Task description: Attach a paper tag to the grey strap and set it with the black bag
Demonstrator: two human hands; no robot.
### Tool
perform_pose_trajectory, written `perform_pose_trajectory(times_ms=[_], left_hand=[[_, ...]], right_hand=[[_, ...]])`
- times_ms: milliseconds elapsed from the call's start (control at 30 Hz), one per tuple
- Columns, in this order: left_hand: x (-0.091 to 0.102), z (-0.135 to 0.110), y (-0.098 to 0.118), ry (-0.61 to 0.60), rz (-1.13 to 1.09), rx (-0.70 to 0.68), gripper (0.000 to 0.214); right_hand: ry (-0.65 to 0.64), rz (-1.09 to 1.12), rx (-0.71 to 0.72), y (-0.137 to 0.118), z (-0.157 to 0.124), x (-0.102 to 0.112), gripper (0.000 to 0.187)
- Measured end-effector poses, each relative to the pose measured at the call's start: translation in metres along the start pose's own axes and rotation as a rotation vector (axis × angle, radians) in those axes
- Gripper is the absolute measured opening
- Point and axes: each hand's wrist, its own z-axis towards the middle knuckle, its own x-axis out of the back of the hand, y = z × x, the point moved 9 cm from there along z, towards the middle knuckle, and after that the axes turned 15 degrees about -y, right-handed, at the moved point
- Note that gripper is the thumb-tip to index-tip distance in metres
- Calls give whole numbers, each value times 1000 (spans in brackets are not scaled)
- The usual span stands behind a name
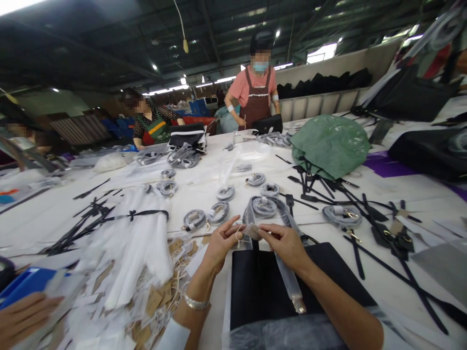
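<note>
My left hand (221,241) and my right hand (286,244) meet above a black bag (262,287) lying on the white table (204,189). Both pinch a small pale tag with a thin string (251,231) between their fingertips. A grey strap in clear wrap (288,277) runs down across the bag under my right hand, ending in a metal clasp (299,306). A silver bracelet (196,303) circles my left wrist.
Coiled grey straps (218,212) lie ahead. A bundle of white bags (134,243) and brown paper tags (160,296) sit left; black straps (383,228) and a green bag (330,143) sit right. Another person's hand (22,318) rests at the lower left. Masked workers (255,87) stand across the table.
</note>
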Motion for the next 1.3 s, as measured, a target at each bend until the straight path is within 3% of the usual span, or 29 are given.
perform_pose_trajectory(times_ms=[133,233,333,400,533,633,733,833,1000,1067,1200,1300], left_hand=[[-18,0,10,-65,241,-43,63],[-29,-5,31,-27,605,-107,48],[-34,-12,51,-15,794,-124,44],[-28,-20,66,11,852,-110,46],[-3,-46,99,176,955,-57,50],[10,-70,110,241,983,-9,52],[12,-94,100,251,943,63,53],[8,-118,75,257,887,157,50],[-6,-159,42,458,683,137,51],[-21,-166,27,469,645,122,52],[-53,-165,-7,379,710,179,56],[-56,-166,-21,376,697,222,63]], right_hand=[[-116,-169,215,-27,-4,-17,20],[-167,-129,186,-26,-5,-23,24],[-175,-61,91,-17,-3,-23,26],[-138,-45,50,-12,-2,-18,26],[-42,8,-2,-4,-1,-6,29],[-17,42,-11,-4,-1,-3,32],[-12,38,-22,-6,-3,-1,34],[-1,30,1,-9,-5,2,34],[5,29,49,-10,-2,3,34],[-23,44,50,-12,2,-2,34],[-113,13,64,-35,2,-4,32],[-245,-197,154,-67,-17,12,33]])
